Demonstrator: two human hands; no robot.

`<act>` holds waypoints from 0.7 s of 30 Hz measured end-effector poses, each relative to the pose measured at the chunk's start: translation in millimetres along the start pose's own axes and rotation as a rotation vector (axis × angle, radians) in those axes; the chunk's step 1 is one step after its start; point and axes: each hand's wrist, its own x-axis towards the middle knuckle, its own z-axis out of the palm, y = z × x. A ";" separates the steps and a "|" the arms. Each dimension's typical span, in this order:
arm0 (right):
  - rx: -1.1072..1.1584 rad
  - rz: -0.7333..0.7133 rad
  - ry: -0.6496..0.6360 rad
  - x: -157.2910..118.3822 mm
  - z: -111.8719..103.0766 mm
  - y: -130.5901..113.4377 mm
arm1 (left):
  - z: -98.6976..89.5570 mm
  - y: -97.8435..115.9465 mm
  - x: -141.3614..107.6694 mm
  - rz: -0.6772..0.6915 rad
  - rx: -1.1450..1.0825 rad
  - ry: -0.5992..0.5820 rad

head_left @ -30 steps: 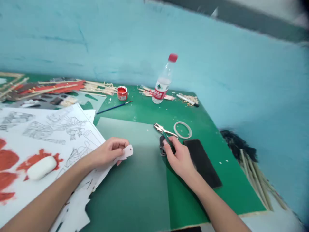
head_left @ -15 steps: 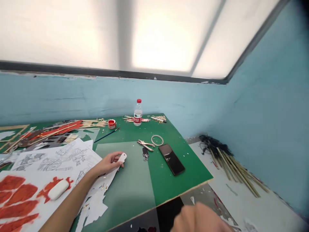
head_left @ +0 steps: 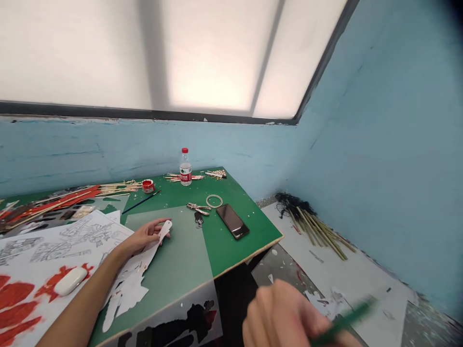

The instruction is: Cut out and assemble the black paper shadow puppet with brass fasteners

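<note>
My left hand point(head_left: 148, 235) rests at the table's left-centre, its fingers closed round the narrow upper end of a white paper cutout point(head_left: 132, 282) with a small hole at its tip. The cutout's jagged lower part lies on the translucent sheet point(head_left: 177, 260). My right hand point(head_left: 285, 315) is in front of the table's near edge, low in view, closed on a green stick-like tool point(head_left: 345, 320) that is blurred by motion. Nearest the left hand on the table are a small black cutout point(head_left: 198, 220), metal pliers point(head_left: 198, 208) and drawn paper sheets point(head_left: 97, 230).
On the green table point(head_left: 231, 260) are a phone point(head_left: 232, 221), a ring point(head_left: 214, 201), a water bottle point(head_left: 185, 168), a red paint jar point(head_left: 148, 186), a brush point(head_left: 141, 202) and a white oval case point(head_left: 71, 281). Bundled sticks point(head_left: 318, 231) lie on the floor at the right.
The view has turned right, so the table's things sit further left. My right hand has risen further into view, and the green tool now shows in it. The left hand still holds the cutout.
</note>
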 end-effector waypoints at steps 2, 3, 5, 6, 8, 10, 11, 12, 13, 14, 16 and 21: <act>0.164 -0.010 -0.065 11.4 -18.7 0.5 | -1.7 4.5 -3.5 -0.005 -0.010 -0.022; 0.254 -0.036 -0.046 16.8 -31.0 3.5 | -3.5 8.0 -5.1 -0.009 -0.012 -0.027; 0.360 -0.051 0.121 23.8 -59.4 14.8 | -9.0 19.4 -7.4 -0.031 0.004 -0.019; 0.401 -0.043 0.174 24.8 -74.1 22.6 | -12.7 28.1 -7.9 -0.047 0.025 -0.005; 0.461 -0.026 0.252 22.7 -100.9 39.2 | -21.3 53.7 -8.1 -0.076 0.090 0.036; 0.497 -0.029 0.302 18.3 -120.8 53.0 | -29.5 90.7 -8.6 -0.064 0.167 0.078; 0.507 -0.029 0.315 16.5 -127.5 58.1 | -32.4 112.6 -9.7 -0.044 0.198 0.103; 0.514 -0.029 0.324 15.4 -132.0 61.9 | -34.0 135.5 -11.9 0.007 0.224 0.160; 0.518 -0.029 0.329 15.2 -134.6 64.7 | -33.8 158.2 -15.4 0.076 0.245 0.239; 0.521 -0.030 0.329 15.7 -135.6 66.8 | -31.6 179.2 -20.2 0.141 0.281 0.298; 0.529 -0.031 0.321 18.3 -134.8 70.0 | -22.0 209.4 -32.4 0.298 0.391 0.421; 0.543 -0.033 0.283 25.3 -130.7 77.9 | 13.5 174.0 -54.9 0.514 0.846 0.484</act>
